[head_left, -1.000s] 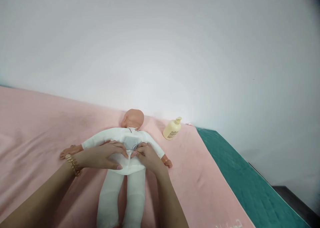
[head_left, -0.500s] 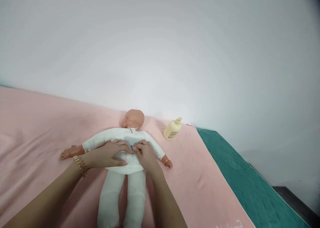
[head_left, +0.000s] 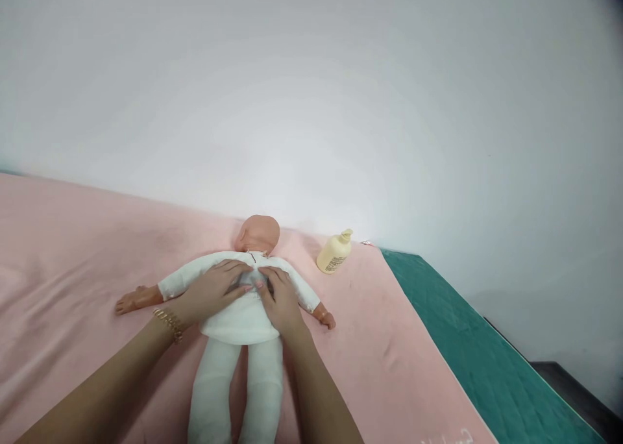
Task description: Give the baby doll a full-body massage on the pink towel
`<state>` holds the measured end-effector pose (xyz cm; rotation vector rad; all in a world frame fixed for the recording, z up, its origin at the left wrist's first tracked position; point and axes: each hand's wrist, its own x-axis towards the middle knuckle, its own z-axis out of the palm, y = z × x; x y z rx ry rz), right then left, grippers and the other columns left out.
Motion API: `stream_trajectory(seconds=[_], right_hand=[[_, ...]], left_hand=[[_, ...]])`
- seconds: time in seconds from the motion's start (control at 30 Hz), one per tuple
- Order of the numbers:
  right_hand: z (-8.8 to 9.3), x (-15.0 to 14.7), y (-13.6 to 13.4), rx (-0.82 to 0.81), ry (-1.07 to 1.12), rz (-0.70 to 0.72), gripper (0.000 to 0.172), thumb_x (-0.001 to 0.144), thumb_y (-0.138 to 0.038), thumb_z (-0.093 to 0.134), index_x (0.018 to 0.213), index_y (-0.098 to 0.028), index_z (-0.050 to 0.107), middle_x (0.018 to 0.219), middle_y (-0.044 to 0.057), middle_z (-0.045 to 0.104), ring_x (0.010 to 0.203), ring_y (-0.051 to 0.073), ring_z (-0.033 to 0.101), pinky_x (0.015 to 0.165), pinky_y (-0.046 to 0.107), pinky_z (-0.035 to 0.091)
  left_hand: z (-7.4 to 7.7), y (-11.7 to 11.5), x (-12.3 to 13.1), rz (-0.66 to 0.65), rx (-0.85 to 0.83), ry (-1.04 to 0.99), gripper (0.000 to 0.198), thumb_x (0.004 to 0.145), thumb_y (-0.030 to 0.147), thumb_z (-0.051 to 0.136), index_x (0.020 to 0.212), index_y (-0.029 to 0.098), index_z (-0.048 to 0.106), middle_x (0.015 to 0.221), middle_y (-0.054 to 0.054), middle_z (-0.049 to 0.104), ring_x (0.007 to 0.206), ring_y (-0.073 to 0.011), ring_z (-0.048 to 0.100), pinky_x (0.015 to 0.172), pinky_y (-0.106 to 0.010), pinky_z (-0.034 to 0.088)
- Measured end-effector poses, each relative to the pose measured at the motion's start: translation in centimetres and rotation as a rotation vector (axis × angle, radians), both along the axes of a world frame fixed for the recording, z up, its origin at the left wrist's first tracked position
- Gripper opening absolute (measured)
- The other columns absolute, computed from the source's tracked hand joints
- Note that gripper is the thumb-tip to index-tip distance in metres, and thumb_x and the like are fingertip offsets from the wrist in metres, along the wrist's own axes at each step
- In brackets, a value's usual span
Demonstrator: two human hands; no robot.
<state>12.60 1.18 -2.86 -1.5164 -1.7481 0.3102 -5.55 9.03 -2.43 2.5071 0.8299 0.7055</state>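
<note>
A doll with a white cloth body (head_left: 238,324) and a brown head (head_left: 259,234) lies on a pink sheet (head_left: 379,353), its arms spread and the back of its head showing. My left hand (head_left: 211,291), below a gold bracelet on the wrist, rests open on the left side of its upper back. Flat on the right side lies my right hand (head_left: 281,298), fingers extended toward the neck. Between my hands a grey patch (head_left: 252,278) shows on the white cloth. Neither hand holds anything.
A pale yellow pump bottle (head_left: 333,254) stands on the sheet right of the doll's head, near the wall (head_left: 311,106). Green covering (head_left: 467,327) shows beyond the sheet's right edge. A dark piece of furniture (head_left: 574,392) is at the far right.
Both hands have slid up the doll's back toward the neck. Their fingers, bunched near the middle before, are now laid flatter and straighter.
</note>
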Motion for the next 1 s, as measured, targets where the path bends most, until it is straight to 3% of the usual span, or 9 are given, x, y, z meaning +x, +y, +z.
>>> stream_trajectory(seconds=[0.17, 0.27, 0.5, 0.83, 1.0], right_hand=[[0.2, 0.1, 0.4, -0.081, -0.074, -0.003, 0.029, 0.098, -0.031, 0.051, 0.119, -0.016, 0.065, 0.122, 0.011, 0.066, 0.116, 0.024, 0.056, 0.104, 0.042, 0.042], [0.1, 0.0, 0.4, -0.045, -0.064, -0.013, 0.029, 0.098, -0.030, 0.051, 0.118, -0.015, 0.065, 0.120, 0.011, 0.066, 0.116, 0.024, 0.056, 0.104, 0.042, 0.043], [-0.8, 0.1, 0.5, 0.045, 0.013, 0.003, 0.039, 0.098, -0.036, 0.051, 0.132, -0.018, 0.056, 0.138, 0.011, 0.057, 0.130, 0.022, 0.048, 0.114, 0.042, 0.036], [-0.7, 0.5, 1.2, -0.021, -0.053, 0.030, 0.032, 0.099, -0.035, 0.049, 0.121, -0.017, 0.063, 0.125, 0.010, 0.066, 0.120, 0.022, 0.056, 0.108, 0.040, 0.041], [-1.0, 0.6, 1.0, -0.008, -0.039, 0.025, 0.039, 0.099, -0.039, 0.047, 0.132, -0.020, 0.056, 0.139, 0.009, 0.058, 0.131, 0.022, 0.048, 0.114, 0.043, 0.035]], left_hand=[[0.2, -0.2, 0.1, -0.002, -0.004, 0.040, 0.048, 0.094, 0.053, 0.042, 0.117, 0.016, 0.062, 0.124, -0.013, 0.067, 0.118, -0.0298, 0.058, 0.105, -0.047, 0.043], [0.2, -0.2, 0.0, -0.005, -0.002, 0.010, 0.047, 0.094, 0.054, 0.042, 0.117, 0.018, 0.062, 0.125, -0.012, 0.066, 0.119, -0.0295, 0.057, 0.106, -0.047, 0.043], [-0.7, 0.0, 0.5, 0.028, -0.005, -0.095, 0.049, 0.095, 0.055, 0.039, 0.124, 0.019, 0.058, 0.131, -0.012, 0.061, 0.124, -0.0284, 0.053, 0.108, -0.048, 0.040], [-0.6, -0.1, 0.7, 0.020, -0.028, -0.054, 0.051, 0.095, 0.057, 0.037, 0.119, 0.018, 0.060, 0.125, -0.012, 0.066, 0.120, -0.0296, 0.057, 0.106, -0.048, 0.043], [-1.0, 0.0, 0.6, 0.032, 0.026, -0.062, 0.053, 0.096, 0.057, 0.037, 0.125, 0.018, 0.057, 0.131, -0.012, 0.062, 0.124, -0.0289, 0.055, 0.107, -0.047, 0.042]])
